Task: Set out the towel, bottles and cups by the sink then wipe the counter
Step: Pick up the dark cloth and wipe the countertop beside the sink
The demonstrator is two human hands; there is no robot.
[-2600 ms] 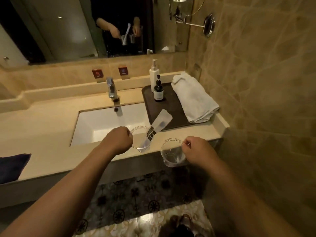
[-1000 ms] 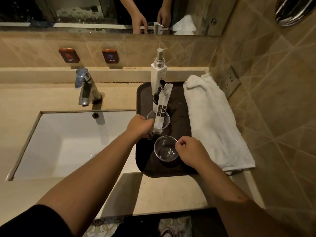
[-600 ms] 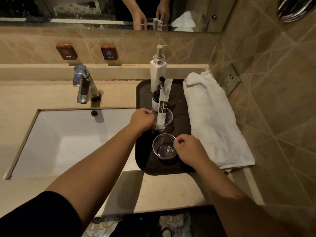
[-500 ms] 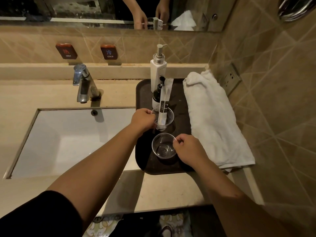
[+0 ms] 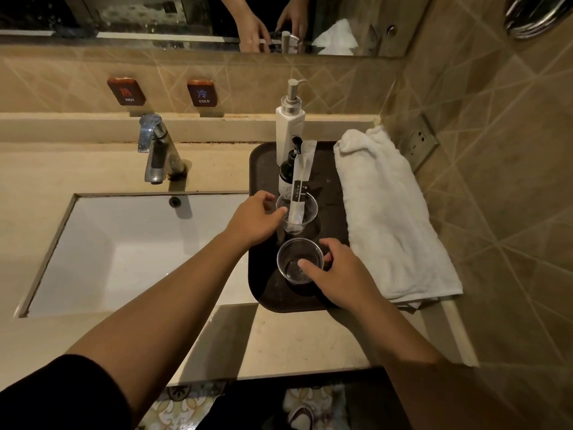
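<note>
Two clear plastic cups stand on the dark tray [image 5: 263, 283] right of the sink. The far cup [image 5: 305, 214] holds a wrapped toothbrush packet [image 5: 300, 184]. My left hand [image 5: 252, 220] is beside it with fingers spread, the thumb tip at its rim. The near cup [image 5: 291, 262] is empty. My right hand [image 5: 336, 276] hovers at its right side, fingers apart, thumb over the rim. Behind the cups stand a small dark bottle [image 5: 285, 175] and a white pump bottle [image 5: 290, 125]. A folded white towel [image 5: 387, 218] lies along the tray's right edge.
The white sink basin [image 5: 124, 252] and chrome faucet [image 5: 155, 150] are to the left. Beige counter [image 5: 279, 339] runs in front of the tray. A tiled wall with a power socket [image 5: 418, 144] closes the right side, and a mirror [image 5: 155, 20] spans the back.
Both cups were carried from the counter edge and now stand on the tray. Since half a second ago my fingers have loosened from both cup rims and spread apart.
</note>
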